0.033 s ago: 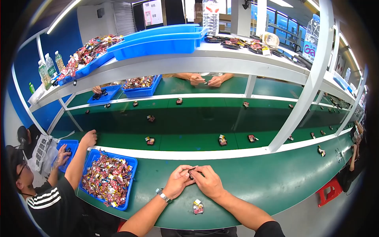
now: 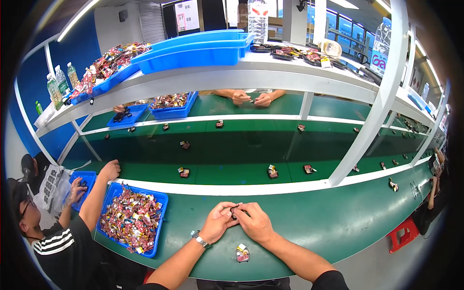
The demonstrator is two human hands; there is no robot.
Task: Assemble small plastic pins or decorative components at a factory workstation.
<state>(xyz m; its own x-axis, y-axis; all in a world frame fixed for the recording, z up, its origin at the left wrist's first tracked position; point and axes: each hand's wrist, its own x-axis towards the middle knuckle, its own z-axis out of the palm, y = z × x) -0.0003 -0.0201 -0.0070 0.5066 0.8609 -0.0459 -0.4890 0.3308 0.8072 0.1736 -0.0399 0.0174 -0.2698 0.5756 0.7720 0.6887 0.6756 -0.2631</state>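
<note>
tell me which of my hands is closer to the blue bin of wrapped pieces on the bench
Left. Your left hand is on the side of the blue bin, with bare green bench between them. Your right hand sits beyond the left, farther from the bin.

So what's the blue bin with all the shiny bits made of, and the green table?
The blue bin looks like hard, smooth plastic: one even colour, moulded rim. The pieces inside glint like foil or film wrappers, though that is a guess. The green table seems a matte rubbery or vinyl mat with only soft reflections.
</note>
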